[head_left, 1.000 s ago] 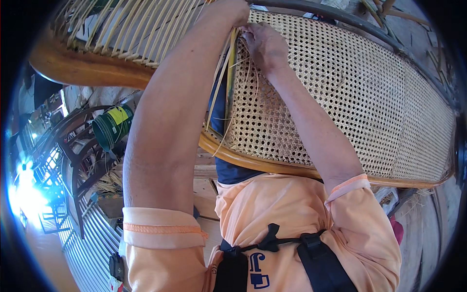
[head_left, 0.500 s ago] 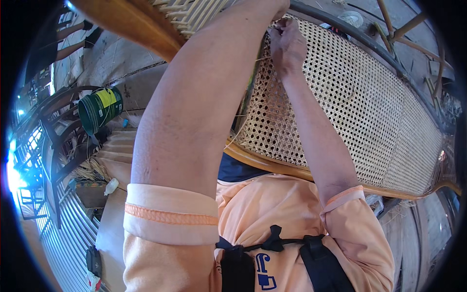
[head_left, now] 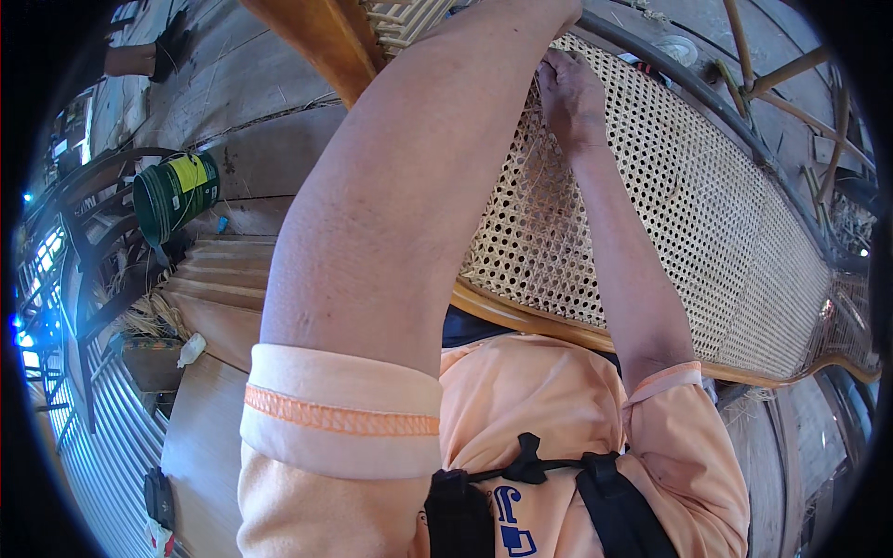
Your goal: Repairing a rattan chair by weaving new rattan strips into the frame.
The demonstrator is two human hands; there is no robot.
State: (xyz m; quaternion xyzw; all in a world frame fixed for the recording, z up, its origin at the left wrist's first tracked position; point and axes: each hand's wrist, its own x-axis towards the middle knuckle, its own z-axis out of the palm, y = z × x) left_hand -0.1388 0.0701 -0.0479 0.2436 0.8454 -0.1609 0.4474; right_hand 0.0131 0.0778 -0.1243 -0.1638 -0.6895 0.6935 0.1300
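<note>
A woven cane panel [head_left: 688, 223] with rows of small holes spans a wooden frame [head_left: 558, 314] in front of my body. My right hand [head_left: 572, 100] rests at the panel's far left part, its fingers drawn together and closed. What they pinch, if anything, is too small to make out. Across the panel's left end reaches my left arm, covering that edge. Only the wrist end of my left hand [head_left: 565, 11] shows at the top of the picture, close beyond my right hand; its fingers are hidden.
A curved wooden piece with woven cane [head_left: 321, 37] stands at the upper left. Left of my arm are a green bucket [head_left: 175, 197], dark curved chair frames [head_left: 93, 237] and a pale board [head_left: 209, 446]. Wooden poles [head_left: 791, 70] stand at the far right.
The view has shifted slightly, so the panel and both arms appear a little further right. My right hand stays closed at the panel's far left part. Loose strands beside my left arm are now hidden.
</note>
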